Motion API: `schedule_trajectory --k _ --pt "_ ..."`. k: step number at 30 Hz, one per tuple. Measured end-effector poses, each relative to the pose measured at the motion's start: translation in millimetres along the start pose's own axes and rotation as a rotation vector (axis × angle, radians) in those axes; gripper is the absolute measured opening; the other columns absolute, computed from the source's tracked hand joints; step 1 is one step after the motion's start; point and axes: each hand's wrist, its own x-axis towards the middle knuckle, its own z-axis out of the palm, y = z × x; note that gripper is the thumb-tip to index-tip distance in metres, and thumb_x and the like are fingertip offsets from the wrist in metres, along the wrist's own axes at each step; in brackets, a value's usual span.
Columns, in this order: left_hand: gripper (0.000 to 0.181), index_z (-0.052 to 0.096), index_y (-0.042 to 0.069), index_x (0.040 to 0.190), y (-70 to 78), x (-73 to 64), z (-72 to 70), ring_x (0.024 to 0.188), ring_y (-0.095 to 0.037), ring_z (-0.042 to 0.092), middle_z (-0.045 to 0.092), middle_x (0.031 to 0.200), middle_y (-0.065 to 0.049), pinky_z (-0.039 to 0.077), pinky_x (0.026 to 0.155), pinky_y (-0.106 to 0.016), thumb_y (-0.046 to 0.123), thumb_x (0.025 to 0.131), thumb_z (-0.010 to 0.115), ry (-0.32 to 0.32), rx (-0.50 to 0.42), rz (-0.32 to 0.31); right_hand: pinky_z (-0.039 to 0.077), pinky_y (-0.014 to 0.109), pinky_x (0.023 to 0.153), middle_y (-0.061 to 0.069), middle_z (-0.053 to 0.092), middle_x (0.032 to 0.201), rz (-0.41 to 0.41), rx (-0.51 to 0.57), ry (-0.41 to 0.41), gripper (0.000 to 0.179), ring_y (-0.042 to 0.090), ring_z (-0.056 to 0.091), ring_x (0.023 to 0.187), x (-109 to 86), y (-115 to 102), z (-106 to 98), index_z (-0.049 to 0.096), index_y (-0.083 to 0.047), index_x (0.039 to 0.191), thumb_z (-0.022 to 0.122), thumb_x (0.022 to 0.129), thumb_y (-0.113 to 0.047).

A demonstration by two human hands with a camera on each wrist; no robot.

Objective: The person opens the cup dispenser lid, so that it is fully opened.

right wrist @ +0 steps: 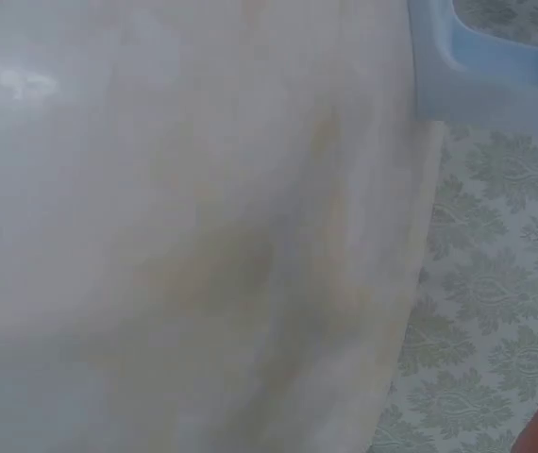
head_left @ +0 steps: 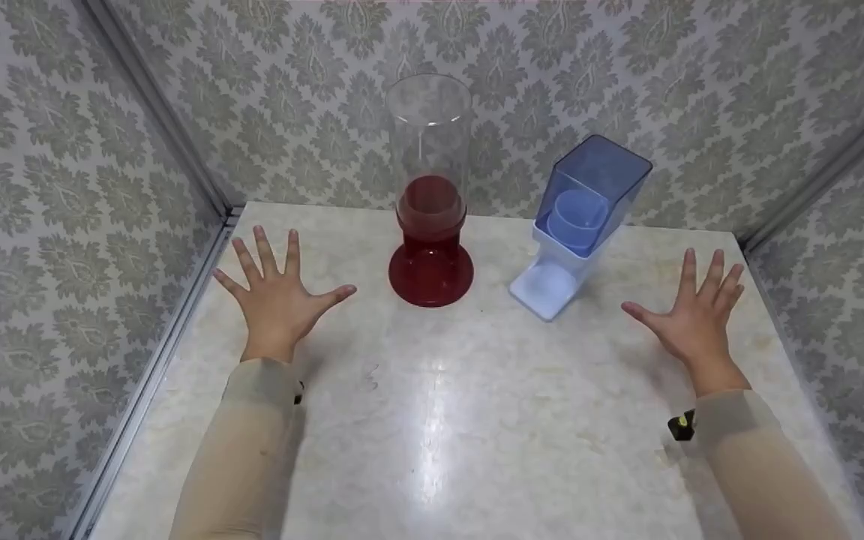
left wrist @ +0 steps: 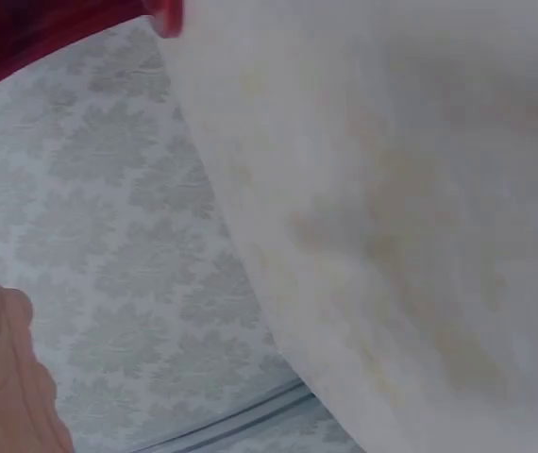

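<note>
My left hand [head_left: 276, 304] is held over the left side of the table, fingers and thumb spread wide, holding nothing. To the right of its thumb stands a clear cylinder container with a red round base [head_left: 432, 277]; part of that red piece [left wrist: 71, 33] shows at the top of the left wrist view. On the right, my right hand [head_left: 696, 324] is also spread with nothing in it. Left of it stands a container with a tinted clear angular top and a pale blue base [head_left: 548, 289]. A corner of the blue base [right wrist: 495, 90] appears in the right wrist view.
Both containers stand upright toward the back edge of the pale marbled table [head_left: 477, 435]. Patterned wallpaper panels [head_left: 312, 97] close in the back and both sides. A metal frame rail [head_left: 154, 360] runs along the table's left edge.
</note>
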Motion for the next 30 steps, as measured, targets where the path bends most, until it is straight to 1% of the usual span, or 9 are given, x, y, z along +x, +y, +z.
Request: schedule_trajectory --k 6,10,13,16,19,22,24,27,30 --pt "0.144 0.004 0.035 0.183 23.5 -4.0 -7.4 0.176 -0.051 -0.019 -0.026 0.19 -0.006 -0.01 0.13 -0.091 0.114 0.073 0.053 0.149 -0.094 0.062 -0.013 0.083 0.134 0.017 -0.024 0.189 -0.029 0.084 0.08 0.148 0.05 -0.029 0.173 4.8 -16.0 -4.5 -0.004 -0.016 0.183 0.089 0.084 -0.074" --pt "0.141 0.009 0.036 0.183 42.1 -9.0 -10.8 0.178 -0.05 -0.01 -0.01 0.193 -0.01 -0.001 0.134 -0.088 0.103 0.075 0.069 0.201 -0.18 0.109 -0.009 0.081 0.137 0.014 -0.02 0.19 -0.04 0.15 0.107 0.149 0.047 -0.025 0.175 5.5 -28.3 -6.9 -0.004 -0.017 0.183 0.093 0.084 -0.068" --pt "0.139 0.014 0.032 0.184 56.7 -13.0 -13.4 0.178 -0.05 -0.004 -0.002 0.193 -0.013 0.006 0.137 -0.084 0.095 0.077 0.075 0.233 -0.237 0.143 -0.003 0.082 0.138 0.011 -0.022 0.19 -0.045 0.189 0.098 0.149 0.046 -0.025 0.175 5.3 -36.5 -7.5 -0.007 -0.019 0.183 0.095 0.085 -0.065" --pt "0.14 0.017 0.027 0.184 71.9 -16.9 -16.0 0.179 -0.049 0.003 0.005 0.193 -0.015 0.013 0.139 -0.081 0.095 0.076 0.075 0.27 -0.287 0.182 0.004 0.084 0.137 0.01 -0.022 0.19 -0.047 0.224 0.092 0.149 0.045 -0.024 0.176 5.3 -43.0 -7.8 -0.009 -0.021 0.183 0.096 0.085 -0.062" --pt "0.144 0.022 0.022 0.183 86.6 -20.4 -16.7 0.178 -0.048 0.009 0.013 0.191 -0.018 0.017 0.139 -0.079 0.105 0.074 0.065 0.32 -0.342 0.231 0.01 0.084 0.136 0.009 -0.021 0.19 -0.044 0.25 0.094 0.149 0.043 -0.023 0.176 5.6 -49.3 -8.4 -0.009 -0.021 0.183 0.096 0.085 -0.061" --pt "0.146 0.026 0.017 0.181 101.1 -23.2 -15.9 0.177 -0.045 0.015 0.018 0.19 -0.017 0.021 0.139 -0.076 0.111 0.074 0.056 0.354 -0.454 0.298 0.013 0.084 0.136 0.01 -0.02 0.19 -0.044 0.27 0.099 0.149 0.042 -0.021 0.177 7.3 -55.7 -9.1 -0.008 -0.02 0.183 0.097 0.085 -0.061" --pt "0.144 0.028 0.014 0.18 110.4 -23.7 -13.7 0.176 -0.042 0.02 0.022 0.189 -0.017 0.025 0.139 -0.074 0.11 0.077 0.056 0.359 -0.561 0.352 0.013 0.083 0.136 0.011 -0.02 0.19 -0.049 0.298 0.104 0.149 0.042 -0.02 0.177 8.8 -59.6 -9.2 -0.008 -0.02 0.183 0.098 0.085 -0.058" --pt "0.137 0.032 0.01 0.177 122.6 -24.1 -8.6 0.174 -0.038 0.027 0.028 0.187 -0.017 0.032 0.138 -0.07 0.103 0.081 0.064 0.352 -0.707 0.427 0.013 0.082 0.137 0.012 -0.019 0.19 -0.062 0.353 0.103 0.147 0.041 -0.018 0.177 10.5 -64.6 -8.2 -0.008 -0.02 0.183 0.099 0.086 -0.051" --pt "0.129 0.038 0.007 0.174 132.9 -24.0 -2.6 0.171 -0.037 0.033 0.034 0.183 -0.02 0.04 0.136 -0.064 0.093 0.085 0.073 0.35 -0.8 0.499 0.008 0.08 0.139 0.013 -0.018 0.19 -0.082 0.416 0.101 0.146 0.04 -0.017 0.177 11.0 -68.1 -5.8 -0.007 -0.018 0.183 0.1 0.086 -0.042"
